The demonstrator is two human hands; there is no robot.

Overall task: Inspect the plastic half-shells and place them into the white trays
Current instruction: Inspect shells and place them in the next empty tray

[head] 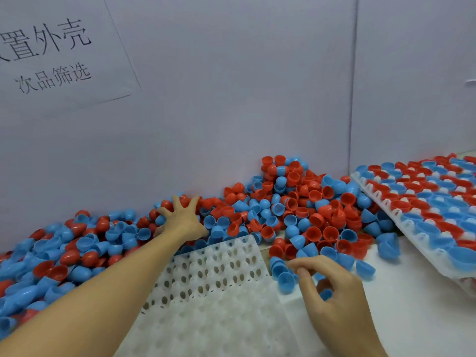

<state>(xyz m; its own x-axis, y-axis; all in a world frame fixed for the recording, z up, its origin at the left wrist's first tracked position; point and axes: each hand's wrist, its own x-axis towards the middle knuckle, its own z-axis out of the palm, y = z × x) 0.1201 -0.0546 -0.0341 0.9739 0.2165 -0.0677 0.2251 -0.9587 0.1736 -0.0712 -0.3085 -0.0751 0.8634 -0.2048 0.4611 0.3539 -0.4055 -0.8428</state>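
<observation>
A big heap of red and blue plastic half-shells (304,212) lies along the wall, from the left edge to the right. An empty white tray (219,289) with rows of holes sits in front of me, its far edge against the heap. My left hand (183,220) reaches over that tray and rests on the shells by the wall with fingers spread. Near the tray's right edge, my right hand (334,292) has curled fingers around a blue half-shell (325,295) in its palm, next to a few loose blue shells (283,276).
A second white tray (412,228), filled with red and blue shells, lies tilted at the right with its near corner over the table. Grey partition walls close off the back and right. A paper sign (51,52) hangs at upper left. The white tabletop (401,313) shows at lower right.
</observation>
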